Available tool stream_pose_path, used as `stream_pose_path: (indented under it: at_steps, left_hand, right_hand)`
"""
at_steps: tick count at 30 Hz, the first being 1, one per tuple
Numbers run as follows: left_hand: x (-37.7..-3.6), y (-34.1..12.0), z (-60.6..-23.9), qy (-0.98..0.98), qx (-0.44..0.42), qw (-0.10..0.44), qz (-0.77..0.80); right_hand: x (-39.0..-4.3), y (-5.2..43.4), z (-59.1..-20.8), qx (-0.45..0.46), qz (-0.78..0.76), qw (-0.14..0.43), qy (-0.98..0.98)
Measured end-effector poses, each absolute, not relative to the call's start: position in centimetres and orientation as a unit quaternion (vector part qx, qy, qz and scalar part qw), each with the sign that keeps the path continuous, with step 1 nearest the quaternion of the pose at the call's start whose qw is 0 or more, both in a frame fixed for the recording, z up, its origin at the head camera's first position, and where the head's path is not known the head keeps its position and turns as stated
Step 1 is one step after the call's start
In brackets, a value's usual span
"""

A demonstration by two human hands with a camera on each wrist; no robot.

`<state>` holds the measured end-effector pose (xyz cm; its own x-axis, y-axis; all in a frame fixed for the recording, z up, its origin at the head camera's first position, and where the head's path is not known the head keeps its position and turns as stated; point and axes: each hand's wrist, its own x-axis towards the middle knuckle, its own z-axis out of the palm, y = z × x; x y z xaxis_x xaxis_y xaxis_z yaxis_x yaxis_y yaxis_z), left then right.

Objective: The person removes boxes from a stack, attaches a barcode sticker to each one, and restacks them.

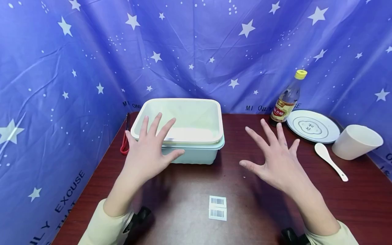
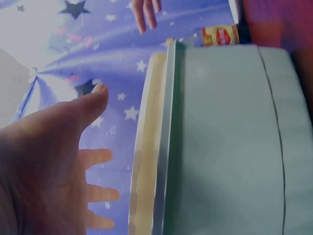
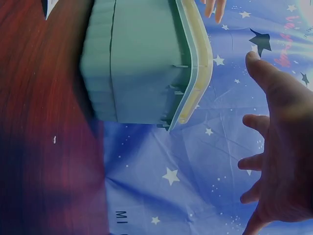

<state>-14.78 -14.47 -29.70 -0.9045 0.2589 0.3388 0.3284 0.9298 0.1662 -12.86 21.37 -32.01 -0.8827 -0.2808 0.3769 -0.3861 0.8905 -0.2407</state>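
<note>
A pale cream rectangular tub [image 1: 183, 117] sits on top of a light teal plastic box [image 1: 193, 156] at the back of the table. My left hand [image 1: 146, 156] hovers with fingers spread in front of the box's left part, hiding some of it. The left wrist view shows a gap between that hand [image 2: 49, 161] and the teal wall [image 2: 225, 137]. To the right of the box, my right hand [image 1: 278, 165] is raised above the table, its fingers also spread and holding nothing. The right wrist view has the same hand [image 3: 288, 156] apart from the box [image 3: 142, 73].
Back right stand a yellow-capped sauce bottle [image 1: 284, 102], white plates [image 1: 324, 134], a white cup [image 1: 356, 143] and a white spoon [image 1: 330, 161]. A red-handled tool [image 1: 124, 146] lies left of the box. Two barcode labels [image 1: 217, 208] lie near the front. A starry blue curtain [image 1: 196, 51] surrounds the table.
</note>
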Motion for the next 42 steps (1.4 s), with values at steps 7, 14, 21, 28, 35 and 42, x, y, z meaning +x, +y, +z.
stream_pose_path:
  at_steps: [7, 14, 21, 28, 35, 42]
  left_hand:
    - [-15.7, -16.1, -29.4, -0.968, -0.144, 0.146, -0.148]
    - [-16.3, -17.0, -29.4, -0.969, -0.136, 0.126, -0.164]
    - [-17.1, -17.9, -29.3, -0.968, -0.133, 0.107, -0.186]
    - [-17.7, -19.0, -29.2, -0.961, -0.131, 0.092, -0.227]
    - [-18.2, -20.5, -29.5, -0.957, -0.123, 0.079, -0.249]
    - [-18.9, -21.8, -29.9, -0.945, -0.144, 0.085, -0.281]
  right_hand:
    - [-13.7, 20.9, -31.9, 0.178, 0.172, 0.154, -0.957]
    - [-14.5, 20.4, -32.0, 0.174, 0.191, 0.129, -0.957]
    - [-15.6, 19.4, -32.1, 0.171, 0.216, 0.108, -0.955]
    - [-16.5, 18.5, -32.2, 0.166, 0.234, 0.096, -0.953]
    - [-17.6, 17.2, -32.7, 0.154, 0.251, 0.077, -0.952]
    - [-18.4, 16.2, -32.8, 0.154, 0.257, 0.060, -0.952]
